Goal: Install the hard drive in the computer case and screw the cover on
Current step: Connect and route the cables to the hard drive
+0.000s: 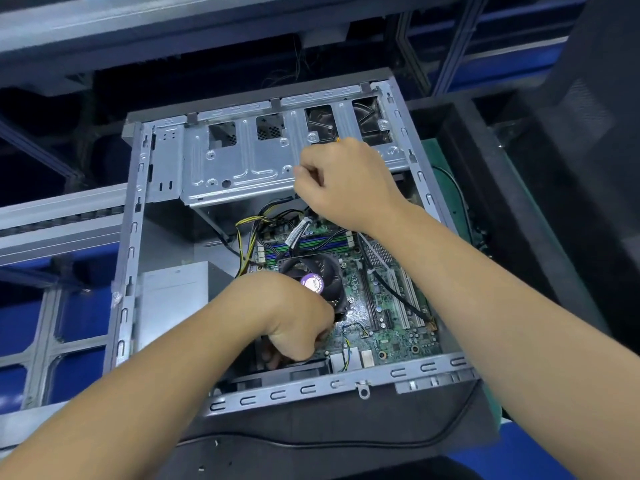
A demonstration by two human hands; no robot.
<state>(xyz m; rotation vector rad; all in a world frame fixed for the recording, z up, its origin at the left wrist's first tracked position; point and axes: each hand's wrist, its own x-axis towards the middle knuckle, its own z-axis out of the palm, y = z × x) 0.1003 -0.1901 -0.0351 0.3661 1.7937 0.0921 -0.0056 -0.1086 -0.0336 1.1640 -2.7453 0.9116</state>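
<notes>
An open grey computer case (131,237) lies on its side with the green motherboard (388,327) showing. Across its far end runs a silver drive cage (242,161). My right hand (346,181) is curled at the cage's near right edge; a small orange tip pokes out above its knuckles, and what it holds is hidden. My left hand (291,320) is curled inside the case beside the CPU fan (318,282), fingers tucked down near the rear edge; what they hold is hidden. I see no hard drive and no cover.
Black and yellow cables (249,230) run from the cage to the board. A silver power supply (173,292) sits at the case's left. A black cable (311,441) crosses the dark mat in front. Blue bins and grey rails surround the bench.
</notes>
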